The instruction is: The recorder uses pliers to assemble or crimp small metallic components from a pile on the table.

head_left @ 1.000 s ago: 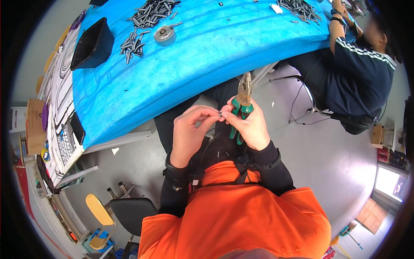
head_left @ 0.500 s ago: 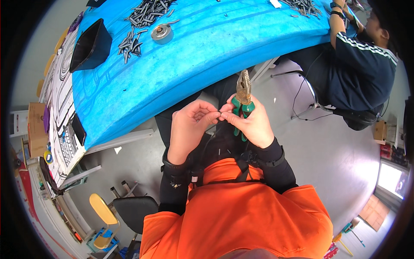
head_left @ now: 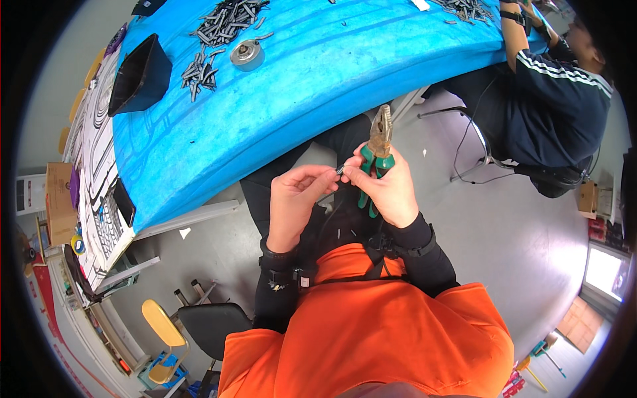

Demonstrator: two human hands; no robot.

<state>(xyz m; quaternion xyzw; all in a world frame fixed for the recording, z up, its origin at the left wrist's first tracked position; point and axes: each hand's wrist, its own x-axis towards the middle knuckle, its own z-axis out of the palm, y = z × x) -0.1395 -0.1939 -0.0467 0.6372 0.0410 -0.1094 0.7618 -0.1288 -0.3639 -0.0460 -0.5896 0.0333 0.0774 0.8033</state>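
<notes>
My left hand (head_left: 295, 199) is closed, its thumb and forefinger pinching a small dark ribbed piece that looks like a coil spring (head_left: 340, 170). The fingertips of my right hand (head_left: 391, 192) meet the other end of that spring, above my lap. In the same right hand sits a pair of combination pliers (head_left: 380, 136) with green handles. Their worn metal jaws point up and away from me, and the palm hides part of the grips. Both hands are just off the near edge of the blue-covered table (head_left: 279, 99).
Short dark grey pieces lie in a pile (head_left: 229, 23) at the table's far left, beside a round metal tin (head_left: 247, 56) and a black bin (head_left: 141, 73). Another pile (head_left: 468, 9) is at the far right. A co-worker (head_left: 557, 113) sits on the right. A black chair (head_left: 215, 328) stands behind me, left.
The spring now shows more between my fingertips. My left hand has shifted slightly right, and the pliers have tilted a little to the right in my right hand.
</notes>
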